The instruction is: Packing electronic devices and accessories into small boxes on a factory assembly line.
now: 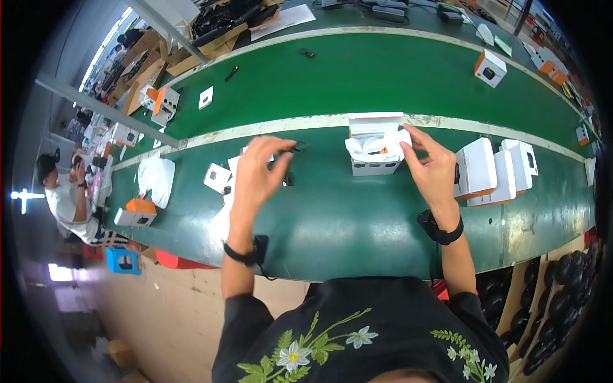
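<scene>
White box (373, 169) stands near the surface's (338, 223) far edge, lid (375, 118) raised, white bag (365, 147) inside. At its right rim, the right hand (431, 163) has narrowly parted fingers; the left hand's (258, 166) curve beside a dark coil (299, 147). Neither grip can be told. Handling contents seems underway; reaching inside calls for parting the bag. Room opens before the box; cartons (476, 169) limit the right.

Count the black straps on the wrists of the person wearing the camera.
2: one black strap around the wrist below the left hand, the other black strap around the wrist below the right hand.
</scene>
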Demonstrator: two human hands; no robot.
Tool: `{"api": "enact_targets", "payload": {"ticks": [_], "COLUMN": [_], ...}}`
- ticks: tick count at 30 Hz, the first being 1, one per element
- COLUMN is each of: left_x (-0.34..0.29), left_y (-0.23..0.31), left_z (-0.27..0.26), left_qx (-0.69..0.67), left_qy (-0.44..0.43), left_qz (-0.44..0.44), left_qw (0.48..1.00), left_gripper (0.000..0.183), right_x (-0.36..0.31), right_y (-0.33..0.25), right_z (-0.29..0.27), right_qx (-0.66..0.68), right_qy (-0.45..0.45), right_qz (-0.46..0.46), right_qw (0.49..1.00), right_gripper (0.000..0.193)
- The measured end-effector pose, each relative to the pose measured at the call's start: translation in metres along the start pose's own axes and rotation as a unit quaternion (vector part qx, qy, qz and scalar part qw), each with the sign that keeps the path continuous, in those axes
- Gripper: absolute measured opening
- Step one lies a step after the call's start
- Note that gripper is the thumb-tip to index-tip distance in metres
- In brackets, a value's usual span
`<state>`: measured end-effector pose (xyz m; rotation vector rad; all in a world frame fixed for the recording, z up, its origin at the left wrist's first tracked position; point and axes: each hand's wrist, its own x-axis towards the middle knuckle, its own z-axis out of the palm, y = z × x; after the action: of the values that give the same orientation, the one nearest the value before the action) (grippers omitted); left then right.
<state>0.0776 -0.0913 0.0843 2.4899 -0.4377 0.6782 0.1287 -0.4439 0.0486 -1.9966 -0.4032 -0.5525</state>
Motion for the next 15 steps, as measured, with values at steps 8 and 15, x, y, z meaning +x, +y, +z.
{"api": "enact_targets", "payload": {"ticks": [8,15], "left_x": [0.026,0.057], "left_y": [0.103,0.087], "left_z": [0.086,0.109], "left_qx": [0.133,0.193], "left_qy": [-0.004,-0.082], "left_qz": [0.219,0.203], "left_qw": [0.967,0.956], "left_gripper": [0.038,0.029], "right_x": [-0.011,-0.014], "right_y": [0.003,0.009], "right_z": [0.004,0.007], "right_qx": [0.064,0.001], "right_qy": [0.008,0.010], "right_qz": [0.043,-0.017], "right_qw": [0.997,1.000], "right_gripper": [0.044,0.039]}}
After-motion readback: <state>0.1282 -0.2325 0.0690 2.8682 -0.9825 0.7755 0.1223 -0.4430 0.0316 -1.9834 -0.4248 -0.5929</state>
